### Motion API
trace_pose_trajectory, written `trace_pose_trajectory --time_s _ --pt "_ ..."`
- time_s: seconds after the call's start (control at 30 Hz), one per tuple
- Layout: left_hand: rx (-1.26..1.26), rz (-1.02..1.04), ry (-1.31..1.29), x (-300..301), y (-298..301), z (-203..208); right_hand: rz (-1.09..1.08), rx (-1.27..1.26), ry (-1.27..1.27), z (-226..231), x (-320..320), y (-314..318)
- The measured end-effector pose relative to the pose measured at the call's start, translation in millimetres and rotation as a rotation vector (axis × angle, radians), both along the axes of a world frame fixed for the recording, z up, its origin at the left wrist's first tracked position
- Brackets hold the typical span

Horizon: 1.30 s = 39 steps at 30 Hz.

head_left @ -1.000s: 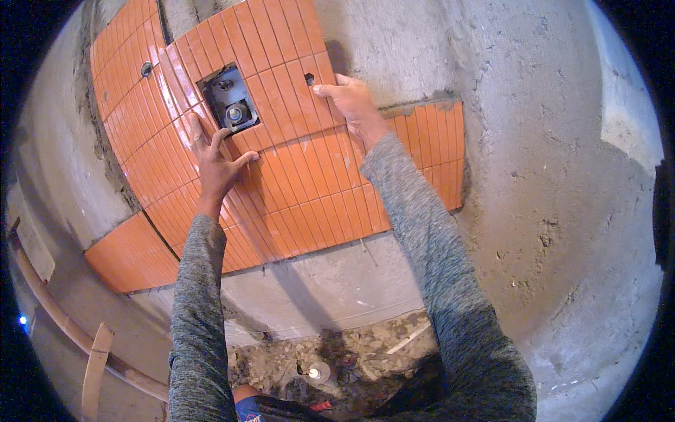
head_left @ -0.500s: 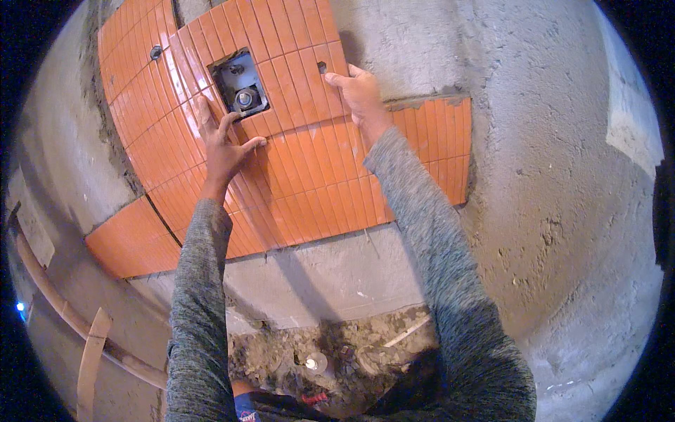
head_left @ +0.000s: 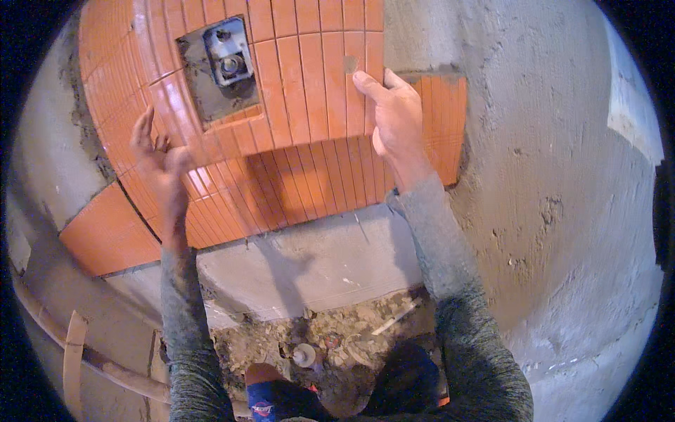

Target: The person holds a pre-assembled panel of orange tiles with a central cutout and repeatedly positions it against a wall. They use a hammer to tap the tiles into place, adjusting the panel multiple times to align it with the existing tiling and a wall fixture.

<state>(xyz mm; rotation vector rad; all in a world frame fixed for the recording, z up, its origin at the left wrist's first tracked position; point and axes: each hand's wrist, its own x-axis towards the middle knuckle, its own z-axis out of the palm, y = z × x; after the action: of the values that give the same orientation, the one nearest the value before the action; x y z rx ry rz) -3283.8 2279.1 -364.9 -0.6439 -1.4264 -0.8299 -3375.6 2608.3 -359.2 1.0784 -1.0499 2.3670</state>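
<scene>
A large orange tile panel (head_left: 302,84) with grooved strips, a rectangular cutout and a small hole stands off the wall at its lower part, casting a shadow on the tiles below. My right hand (head_left: 397,116) grips its right edge, thumb on the front beside the small hole. At the panel's lower left corner is my left hand (head_left: 165,155), slightly blurred, its fingers spread and the thumb toward the corner; whether it touches is unclear. Through the cutout shows a metal wall box (head_left: 228,56) with a round fitting, set in grey mortar.
Fixed orange tiles (head_left: 309,183) cover the wall below and to the left. Rough grey plaster (head_left: 541,211) spreads to the right. Underneath lie rubble (head_left: 358,316), a pale stick (head_left: 394,318) and a whitish round object (head_left: 304,355). A curved pipe (head_left: 126,376) crosses the lower left.
The panel has come away from the wall toward me, widening the gap around the box. My left hand has left the cutout's lower edge and shifted left; my right hand still grips the right edge.
</scene>
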Motion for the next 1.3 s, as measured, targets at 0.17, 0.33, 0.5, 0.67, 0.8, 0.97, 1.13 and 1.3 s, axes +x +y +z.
trace_pose_trajectory --time_s 0.17,0.33,0.5,0.67,0.8,0.97,1.13,1.3 --pt "0.400 -0.658 -0.300 17 24 -79 0.021 0.009 -0.073 -73 64 20" --pt "0.305 -1.050 -0.831 19 81 -186 0.029 0.120 -0.270 -163 134 27" --pt "0.233 -1.255 -1.118 55 120 -269 -0.084 0.271 -0.459 -231 204 44" --pt "0.187 -1.338 -1.277 97 139 -308 -0.270 0.481 -0.616 -279 237 48" --pt "0.088 -1.375 -1.299 102 148 -338 -0.182 0.513 -0.748 -301 258 66" --pt "0.231 -1.173 -1.515 149 140 -352 -0.240 0.582 -0.793 -372 262 113" --pt "0.107 -0.955 -1.763 179 133 -391 -0.872 1.130 -1.029 -633 304 267" --pt "0.568 -1.076 -1.784 206 134 -403 -1.041 1.738 -0.535 -659 381 215"
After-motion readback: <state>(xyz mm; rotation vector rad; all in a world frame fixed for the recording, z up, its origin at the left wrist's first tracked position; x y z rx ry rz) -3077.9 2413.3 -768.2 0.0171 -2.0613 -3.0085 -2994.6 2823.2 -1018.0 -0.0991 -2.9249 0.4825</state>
